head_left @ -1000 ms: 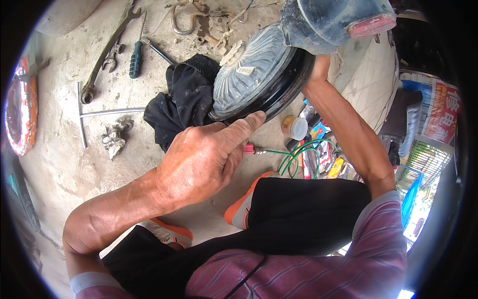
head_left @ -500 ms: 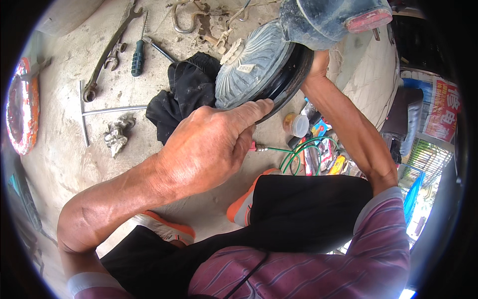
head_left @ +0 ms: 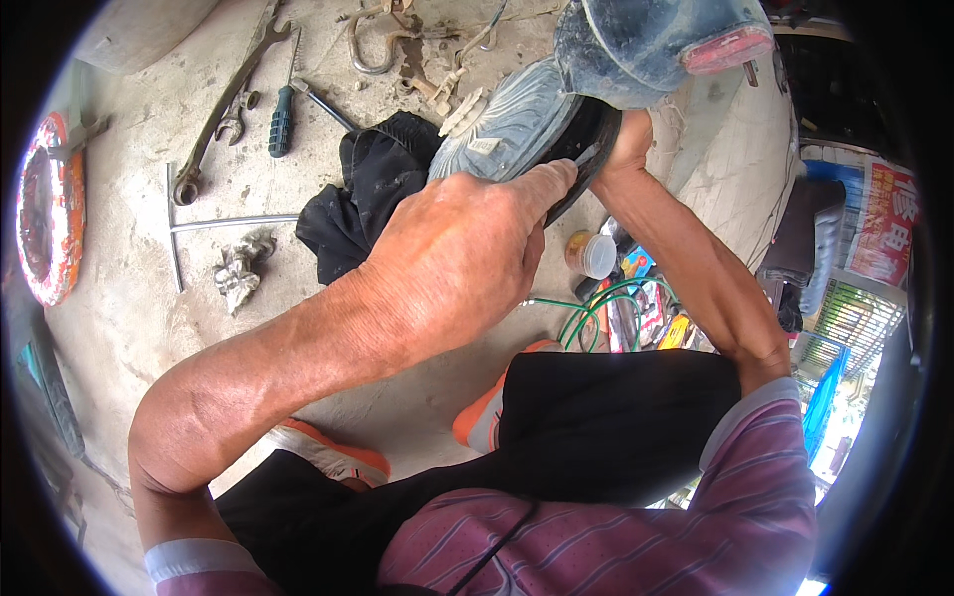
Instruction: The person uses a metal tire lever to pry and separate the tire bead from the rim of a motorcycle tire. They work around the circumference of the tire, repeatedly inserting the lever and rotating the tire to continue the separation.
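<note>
My left hand (head_left: 467,253) has its index finger (head_left: 549,183) laid along the black edge of the ribbed grey wheel (head_left: 497,124); the other fingers curl under, and I cannot tell whether they pinch anything. My right hand (head_left: 628,147) is at the wheel's far right edge, its fingers hidden behind it, so I cannot tell how they close. The wheel sits between my two hands, reaching away beyond my left knuckles.

Room is tight beyond my right hand, where a blue-grey housing (head_left: 616,50) overhangs the wheel's edge. A black cloth (head_left: 383,174) crowds the wheel's left edge, just past my left hand. Between my left hand and right forearm stand a small round tub (head_left: 593,254) and, nearer me, a green hose (head_left: 571,323). Left of my left wrist, concrete floor (head_left: 298,283) gives open room as far as a grey metal lump (head_left: 238,270).
</note>
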Demonstrator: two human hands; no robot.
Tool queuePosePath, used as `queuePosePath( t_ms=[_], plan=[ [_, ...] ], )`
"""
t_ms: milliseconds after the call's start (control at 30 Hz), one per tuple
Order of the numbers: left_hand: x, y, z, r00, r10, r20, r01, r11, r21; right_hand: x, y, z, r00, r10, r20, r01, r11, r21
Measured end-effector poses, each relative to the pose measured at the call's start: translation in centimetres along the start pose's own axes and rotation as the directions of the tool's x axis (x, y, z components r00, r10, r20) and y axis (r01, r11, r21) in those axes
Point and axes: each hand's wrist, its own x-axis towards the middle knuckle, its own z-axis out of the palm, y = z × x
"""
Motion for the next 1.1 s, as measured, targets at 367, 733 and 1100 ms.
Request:
queuePosePath(
  t_ms=[367, 733, 1100],
  plan=[
    [1.3, 1.9, -1.6, 0.997, -0.050, 0.065, 0.041, 0.989, 0.141, -2.3, -0.6, 3.1, 0.995, 0.031, -0.097, -0.021, 0.995, 0.101],
    [1.9, 3.0, -0.8, 0.998, 0.061, -0.018, -0.052, 0.940, 0.338, -0.6, 1.2, 1.4, 0.995, -0.037, -0.093, 0.046, 0.994, 0.096],
    [1.8, 4.8, -0.4, 0.999, 0.026, -0.033, -0.008, 0.891, 0.454, -1.6, 0.5, 2.0, 0.983, -0.158, -0.094, 0.138, 0.973, -0.185]
  ],
)
